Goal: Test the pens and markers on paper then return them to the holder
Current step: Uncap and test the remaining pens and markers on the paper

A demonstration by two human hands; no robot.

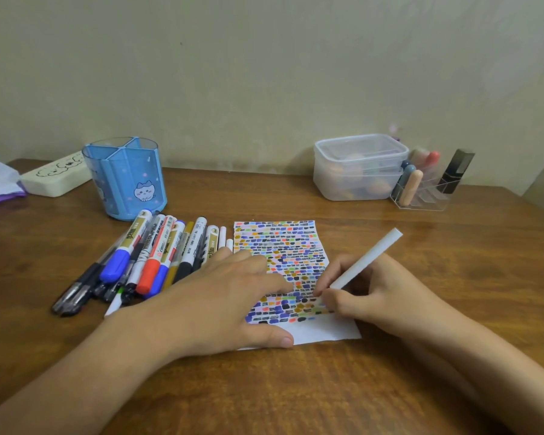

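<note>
Pinching a white marker (366, 260) in your right hand (374, 290), you touch its tip to the paper (283, 246); your left hand (223, 296) lies spread flat, pinning the sheet beside the loose pens (145, 262), the blue holder (126, 177) behind them.

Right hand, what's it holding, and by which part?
The right hand holds a white pen near its lower, writing end, tip down on the paper. The left hand holds nothing; it lies flat on the paper.
</note>
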